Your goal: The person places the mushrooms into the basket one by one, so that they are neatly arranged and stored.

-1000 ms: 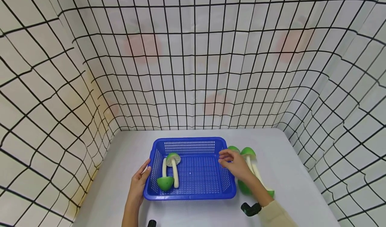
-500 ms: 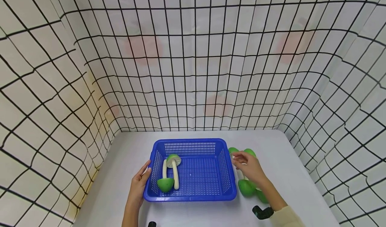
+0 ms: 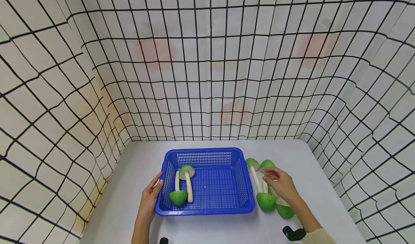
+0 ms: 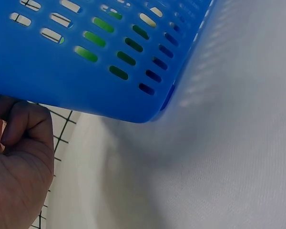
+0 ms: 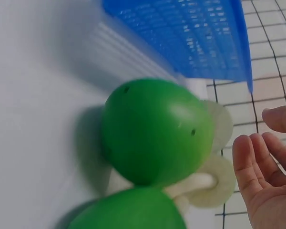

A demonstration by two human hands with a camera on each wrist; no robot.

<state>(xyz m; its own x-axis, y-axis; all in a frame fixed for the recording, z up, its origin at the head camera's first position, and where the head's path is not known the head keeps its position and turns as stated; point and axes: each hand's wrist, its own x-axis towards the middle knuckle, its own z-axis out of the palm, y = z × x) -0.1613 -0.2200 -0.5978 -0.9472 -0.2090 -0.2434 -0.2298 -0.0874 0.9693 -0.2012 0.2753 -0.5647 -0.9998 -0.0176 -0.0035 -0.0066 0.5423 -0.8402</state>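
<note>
A blue plastic basket [image 3: 210, 211] sits in the middle of the table, its left rim gripped by my left hand [image 3: 150, 198]. Inside, along its left side, lie two toy mushrooms with green caps and white stems, one cap toward me [image 3: 178, 198] and one cap away [image 3: 187, 171]. Right of the basket, several more mushrooms lie side by side, among them a near one [image 3: 266, 202] and a far one [image 3: 252, 162]. Over this group hovers my right hand [image 3: 281, 182], fingers loosely bent, holding nothing. The right wrist view shows a gap between its thumb and fingers.
A white table [image 3: 129, 172] carries everything. Black-grid netting [image 3: 210, 74] over white sheets walls in the back and both sides. Black wrist-camera mounts show near the right wrist [image 3: 293, 233] and at the bottom edge [image 3: 163, 240].
My right hand has moved from over the basket's right rim to the right, above the mushrooms beside it. The left hand and the basket have stayed in place.
</note>
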